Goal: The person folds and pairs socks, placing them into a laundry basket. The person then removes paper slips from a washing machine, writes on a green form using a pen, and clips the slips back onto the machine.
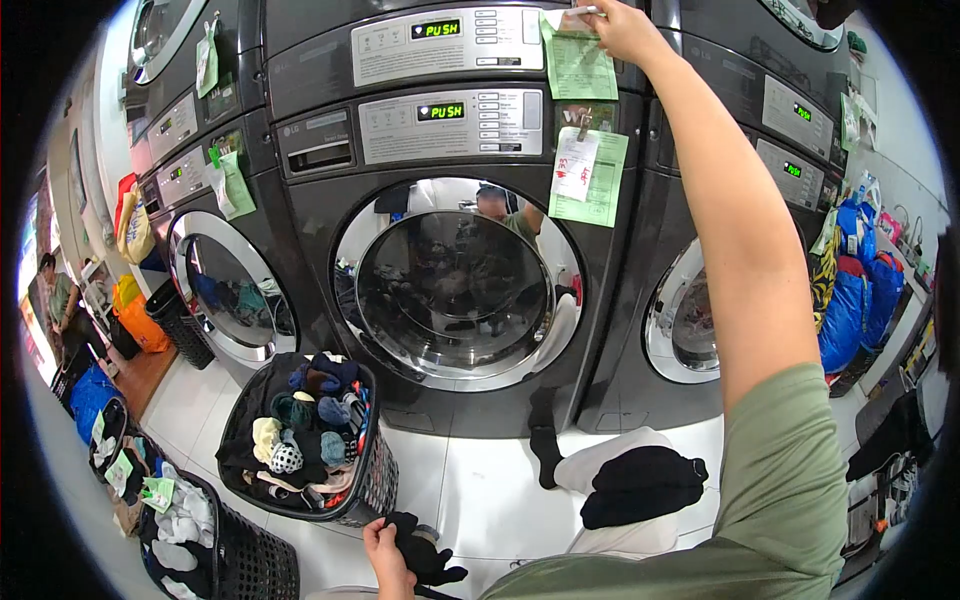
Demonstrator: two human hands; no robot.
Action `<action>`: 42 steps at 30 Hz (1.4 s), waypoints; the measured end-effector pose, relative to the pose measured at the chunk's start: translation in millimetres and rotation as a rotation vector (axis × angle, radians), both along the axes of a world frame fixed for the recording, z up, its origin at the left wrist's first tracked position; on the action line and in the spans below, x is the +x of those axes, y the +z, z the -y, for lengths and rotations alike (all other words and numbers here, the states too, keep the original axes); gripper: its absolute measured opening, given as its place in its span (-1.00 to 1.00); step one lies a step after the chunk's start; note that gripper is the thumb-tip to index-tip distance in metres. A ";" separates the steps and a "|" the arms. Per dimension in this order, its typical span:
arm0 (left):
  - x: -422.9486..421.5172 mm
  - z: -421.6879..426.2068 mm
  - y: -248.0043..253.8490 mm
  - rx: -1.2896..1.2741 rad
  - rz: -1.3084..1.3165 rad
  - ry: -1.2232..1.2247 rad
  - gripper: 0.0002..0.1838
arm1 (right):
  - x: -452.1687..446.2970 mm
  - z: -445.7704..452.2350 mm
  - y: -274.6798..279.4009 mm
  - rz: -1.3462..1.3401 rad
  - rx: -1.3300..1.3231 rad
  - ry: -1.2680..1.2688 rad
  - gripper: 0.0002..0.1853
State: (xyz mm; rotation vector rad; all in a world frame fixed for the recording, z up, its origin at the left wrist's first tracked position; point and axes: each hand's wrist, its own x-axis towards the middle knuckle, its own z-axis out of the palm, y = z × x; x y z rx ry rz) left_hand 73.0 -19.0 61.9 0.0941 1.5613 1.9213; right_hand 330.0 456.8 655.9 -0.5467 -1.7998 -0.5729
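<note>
On the white tile floor stands a big dark gray LG washing machine, its round door shut. In front sits a black plastic basket heaped with socks. Black cloth lies on the person's light pants. The left hand pinches bunched black fabric near the basket. Up high, the right hand pinches a thin white thing by a green paper slip.

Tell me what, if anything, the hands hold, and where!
The left hand holds a bunched black cloth by one edge. The right hand pinches a thin white thing near one end; I can't tell what.
</note>
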 end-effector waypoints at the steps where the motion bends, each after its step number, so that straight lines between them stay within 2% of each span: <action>1: 1.5 -0.2 4.5 -0.014 -0.013 0.000 -0.75 | 0.6 -1.8 0.6 0.001 0.004 -0.009 -0.76; 5: -1.9 -2.0 -13.1 0.020 -0.057 0.035 -0.76 | 1.1 -7.4 1.5 0.000 0.002 0.010 -0.73; 10: -0.7 -2.6 -10.3 0.023 -0.035 0.030 -0.77 | -0.7 1.6 0.1 -0.012 -0.056 0.035 -0.70; 13: 0.0 -2.5 -6.3 -0.006 -0.040 0.030 -0.77 | -1.2 17.0 -1.9 -0.043 -0.181 0.062 -0.68; 16: -2.0 -1.4 -9.4 0.001 -0.009 0.009 -0.74 | -0.4 1.8 -0.9 0.008 0.049 0.071 -0.67; 19: 3.9 -0.6 6.8 -0.020 0.010 -0.008 -0.73 | -0.4 24.1 -3.9 -0.042 -0.233 0.068 -0.66; 22: 0.7 -0.2 0.0 -0.031 0.011 -0.020 -0.73 | -1.0 34.9 -5.0 -0.039 -0.267 0.036 -0.65; 28: -2.9 -0.3 -11.6 -0.008 -0.008 -0.018 -0.73 | 3.2 3.8 -0.1 -0.003 -0.092 0.020 -0.65; 42: 0.0 -1.7 -1.7 -0.025 0.012 -0.013 -0.74 | 3.2 14.1 -4.4 0.025 -0.132 -0.012 -0.66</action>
